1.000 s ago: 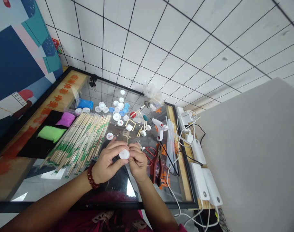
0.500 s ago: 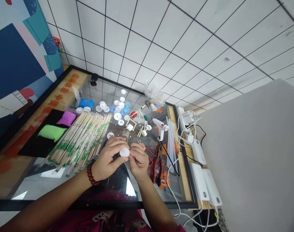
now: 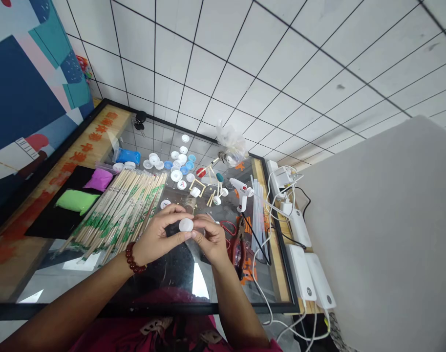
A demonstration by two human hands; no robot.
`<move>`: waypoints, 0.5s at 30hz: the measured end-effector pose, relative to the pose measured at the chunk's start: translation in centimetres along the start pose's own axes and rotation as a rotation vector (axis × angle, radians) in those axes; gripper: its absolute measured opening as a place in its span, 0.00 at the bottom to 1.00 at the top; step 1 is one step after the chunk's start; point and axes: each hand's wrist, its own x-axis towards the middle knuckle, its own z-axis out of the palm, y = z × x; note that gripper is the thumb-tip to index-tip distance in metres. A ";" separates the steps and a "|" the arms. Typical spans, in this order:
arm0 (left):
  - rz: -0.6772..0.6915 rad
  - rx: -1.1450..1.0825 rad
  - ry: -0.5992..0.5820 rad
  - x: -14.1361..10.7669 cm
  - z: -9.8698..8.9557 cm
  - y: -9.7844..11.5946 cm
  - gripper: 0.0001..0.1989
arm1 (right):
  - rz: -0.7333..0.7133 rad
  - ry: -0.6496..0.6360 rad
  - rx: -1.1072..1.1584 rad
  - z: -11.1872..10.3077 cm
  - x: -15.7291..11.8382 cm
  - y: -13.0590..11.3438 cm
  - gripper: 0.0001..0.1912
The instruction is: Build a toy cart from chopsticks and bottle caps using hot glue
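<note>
A small white bottle cap (image 3: pixel 186 225) is pinched between the fingertips of both hands above the glass table top (image 3: pixel 164 274). My left hand (image 3: pixel 157 237), with a dark red bead bracelet on the wrist, grips its left side. My right hand (image 3: pixel 210 239) closes on its right side; what else that hand's fingers hold is hidden. A spread of wrapped bamboo chopsticks (image 3: pixel 123 210) lies just left of the hands. Red-handled scissors (image 3: pixel 228 229) and pliers (image 3: pixel 240 247) lie right of my right hand.
Loose white and blue caps (image 3: pixel 177 164), small stick-and-cap pieces (image 3: pixel 208 188), a white glue gun (image 3: pixel 241 190) with clear glue sticks (image 3: pixel 257 215), green clay (image 3: pixel 76 200) and purple clay (image 3: pixel 98 180) on a black mat, a plastic bag (image 3: pixel 230 144), power banks and cables (image 3: pixel 303 244) on the right.
Both hands have lifted the cap slightly and moved it a little farther from me; the view has shifted a bit. The grip on the cap is unchanged.
</note>
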 end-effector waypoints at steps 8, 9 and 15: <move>-0.207 -0.332 0.125 0.0 0.5 -1.4 0.16 | -0.115 0.149 -0.087 -1.2 0.1 0.0 0.38; -0.218 -0.344 0.139 0.1 0.5 -1.5 0.16 | -0.111 0.173 -0.083 -1.2 0.1 0.1 0.43; -0.241 -0.281 0.208 0.2 0.4 -2.5 0.17 | -0.110 0.175 -0.059 -1.3 0.3 0.6 0.42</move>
